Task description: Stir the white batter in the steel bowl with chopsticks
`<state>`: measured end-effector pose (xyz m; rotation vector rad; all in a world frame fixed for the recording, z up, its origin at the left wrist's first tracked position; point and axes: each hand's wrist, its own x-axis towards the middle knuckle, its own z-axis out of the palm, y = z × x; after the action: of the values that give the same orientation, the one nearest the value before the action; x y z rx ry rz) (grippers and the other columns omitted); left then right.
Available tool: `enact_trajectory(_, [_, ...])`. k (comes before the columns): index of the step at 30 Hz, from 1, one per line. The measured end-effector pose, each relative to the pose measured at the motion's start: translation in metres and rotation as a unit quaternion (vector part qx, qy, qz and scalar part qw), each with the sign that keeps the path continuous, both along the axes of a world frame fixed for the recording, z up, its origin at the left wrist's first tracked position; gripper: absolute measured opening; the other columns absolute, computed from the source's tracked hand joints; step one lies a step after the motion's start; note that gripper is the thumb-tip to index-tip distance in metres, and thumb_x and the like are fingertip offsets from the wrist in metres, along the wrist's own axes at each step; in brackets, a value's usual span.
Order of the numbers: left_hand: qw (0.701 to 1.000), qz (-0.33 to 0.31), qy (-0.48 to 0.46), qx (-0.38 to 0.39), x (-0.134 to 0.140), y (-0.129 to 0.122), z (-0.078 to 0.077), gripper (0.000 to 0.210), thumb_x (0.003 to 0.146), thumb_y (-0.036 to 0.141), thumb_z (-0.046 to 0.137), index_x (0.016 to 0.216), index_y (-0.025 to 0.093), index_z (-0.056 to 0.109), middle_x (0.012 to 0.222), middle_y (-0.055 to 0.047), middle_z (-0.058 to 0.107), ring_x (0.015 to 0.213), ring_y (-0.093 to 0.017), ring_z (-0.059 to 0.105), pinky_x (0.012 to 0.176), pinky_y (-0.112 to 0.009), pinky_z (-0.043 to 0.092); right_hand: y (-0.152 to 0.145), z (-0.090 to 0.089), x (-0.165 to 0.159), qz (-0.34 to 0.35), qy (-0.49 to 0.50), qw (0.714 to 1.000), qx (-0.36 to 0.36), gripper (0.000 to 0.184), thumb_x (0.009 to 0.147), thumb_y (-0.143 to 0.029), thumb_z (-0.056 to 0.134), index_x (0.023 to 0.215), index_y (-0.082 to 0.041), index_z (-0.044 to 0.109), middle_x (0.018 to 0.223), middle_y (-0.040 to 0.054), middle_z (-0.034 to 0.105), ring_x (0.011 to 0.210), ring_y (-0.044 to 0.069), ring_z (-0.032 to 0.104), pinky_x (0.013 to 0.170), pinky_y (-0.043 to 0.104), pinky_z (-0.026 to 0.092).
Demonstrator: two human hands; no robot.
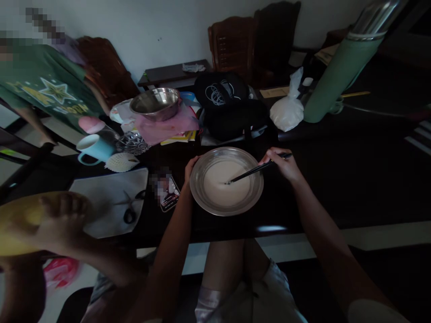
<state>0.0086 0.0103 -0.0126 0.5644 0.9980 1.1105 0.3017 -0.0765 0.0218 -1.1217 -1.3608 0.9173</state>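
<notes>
A metal bowl (198,197) on the dark table holds a pale, milky liquid (224,195). My left hand (191,169) grips the bowl's left rim, its fingers partly hidden behind the edge. In my right hand (282,162) is a pair of dark chopsticks (253,171), held at a slant from the right. Their tips dip into the liquid near the middle of the bowl. A lit phone (167,193) lies on the table just left of my left forearm.
Scissors (129,213) rest on a white mat (97,188) at left. Beside it, another person's hand (63,224) touches a yellow bowl (20,211). Behind are a blue mug (96,150), a steel basin (156,105), a black bag (232,116), a tied white bag (287,112) and a green thermos (340,76).
</notes>
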Motion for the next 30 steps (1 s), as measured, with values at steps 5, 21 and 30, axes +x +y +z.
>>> enact_trajectory(5, [1.0, -0.012, -0.007, 0.009, -0.0014, 0.0002, -0.0021, 0.017, 0.078, 0.028, 0.061, 0.072, 0.019, 0.073, 0.066, 0.0, 0.072, 0.071, -0.017, 0.067, 0.078, -0.029, 0.052, -0.0002, 0.0028, -0.0043, 0.033, -0.018, 0.999, -0.006, 0.042, 0.078, -0.061, 0.067, 0.064, -0.022, 0.068, 0.067, 0.0028, 0.074, 0.069, 0.02, 0.072, 0.074, 0.034, 0.055])
enact_trajectory(21, [1.0, -0.013, -0.009, 0.0, -0.0009, -0.0013, 0.0002, 0.018, 0.079, 0.03, 0.062, 0.073, 0.017, 0.074, 0.067, 0.0, 0.071, 0.065, -0.015, 0.065, 0.077, -0.027, 0.05, 0.0013, -0.0011, 0.0, -0.011, -0.003, 1.0, 0.0, 0.039, 0.082, -0.057, 0.065, 0.064, -0.022, 0.068, 0.067, 0.0024, 0.074, 0.07, 0.019, 0.071, 0.076, 0.035, 0.054])
enact_trajectory(30, [1.0, -0.018, -0.009, -0.006, -0.0034, -0.0031, -0.0023, 0.019, 0.082, 0.031, 0.06, 0.077, 0.019, 0.075, 0.067, -0.001, 0.071, 0.073, -0.018, 0.068, 0.079, -0.028, 0.051, 0.0003, 0.0015, -0.0027, 0.007, -0.027, 1.0, 0.003, 0.04, 0.079, -0.06, 0.067, 0.065, -0.023, 0.068, 0.069, 0.0027, 0.075, 0.075, 0.021, 0.073, 0.078, 0.035, 0.055])
